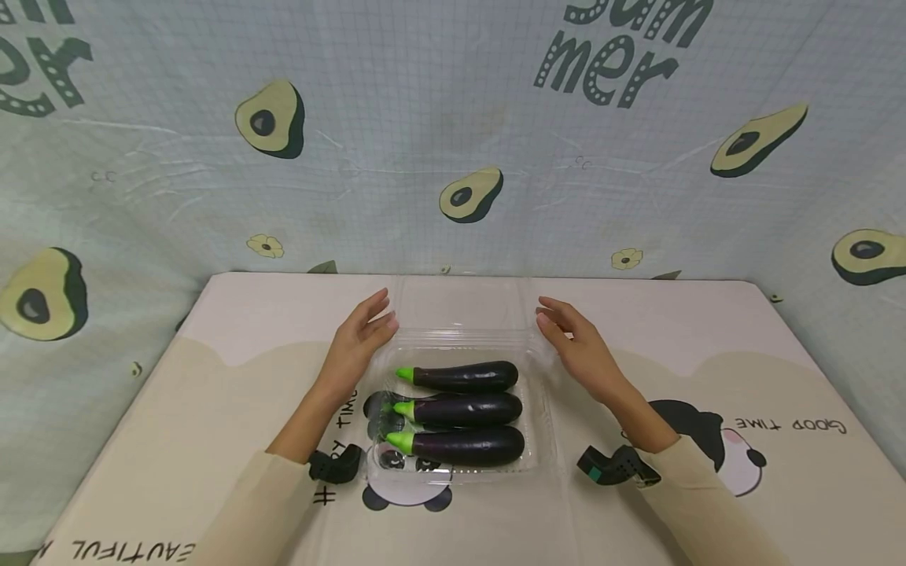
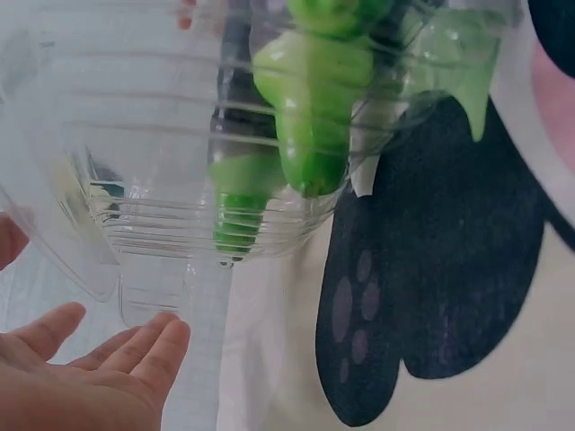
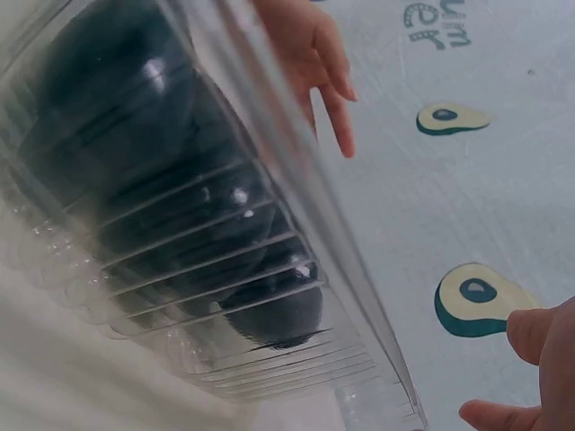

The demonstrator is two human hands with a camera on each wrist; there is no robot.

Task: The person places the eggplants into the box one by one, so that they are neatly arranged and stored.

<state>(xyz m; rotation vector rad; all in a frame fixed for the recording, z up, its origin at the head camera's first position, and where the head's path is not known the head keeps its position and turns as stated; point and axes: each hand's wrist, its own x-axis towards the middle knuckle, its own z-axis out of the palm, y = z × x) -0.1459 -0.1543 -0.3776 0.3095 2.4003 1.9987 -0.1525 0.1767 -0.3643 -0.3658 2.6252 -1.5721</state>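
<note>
A clear plastic clamshell box lies on the table with its lid folded back, away from me. Three dark purple eggplants, the far one, the middle one and the near one, lie side by side inside, green stems pointing left. At the lid's left edge is my left hand, its fingers extended and fingertips close to the plastic. My right hand is on the opposite side, fingers loosely bent near the lid's right edge. In the left wrist view, green stems show through the ribbed wall.
A pale cloth with panda prints and lettering covers the table. Behind it hangs a curtain printed with avocados. Black wrist devices, left and right, sit at the cuffs beside the box.
</note>
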